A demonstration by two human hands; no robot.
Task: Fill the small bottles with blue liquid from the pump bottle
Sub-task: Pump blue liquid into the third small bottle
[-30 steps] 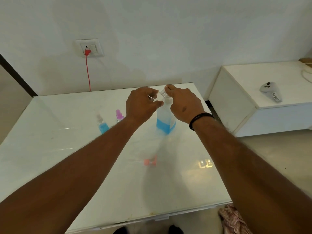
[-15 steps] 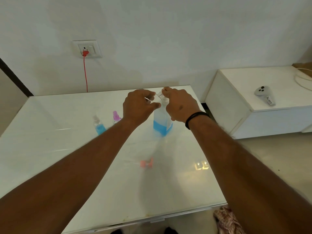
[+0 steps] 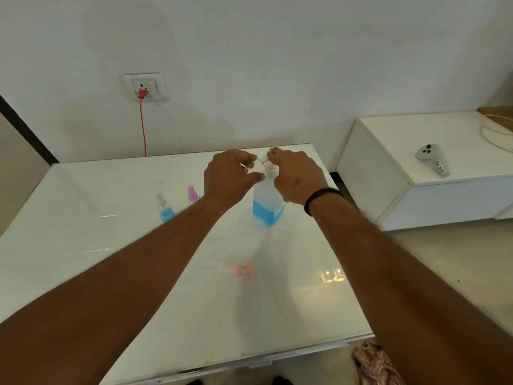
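At the far middle of the glossy white tabletop (image 3: 116,245), my right hand (image 3: 298,176) curls over the clear blue-liquid pump bottle's (image 3: 267,201) head; my left hand (image 3: 229,176) pinches a small clear bottle (image 3: 259,162) beside its spout.

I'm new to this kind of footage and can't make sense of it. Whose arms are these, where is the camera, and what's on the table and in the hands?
There is no machine here: a person wears a camera on the head, looking forward and down, so the two arms reaching in from the bottom are their own.

The left hand is curled around something small and clear held at the spout; probably a small bottle, but it is mostly hidden. The right hand is curled over the pump head of the pump bottle, which holds blue liquid in its lower part.

On the white table stand a small bottle with blue liquid and a pink-capped bottle. Nearer the camera lies a small pink cap.

A controller lies on the cabinet at right.
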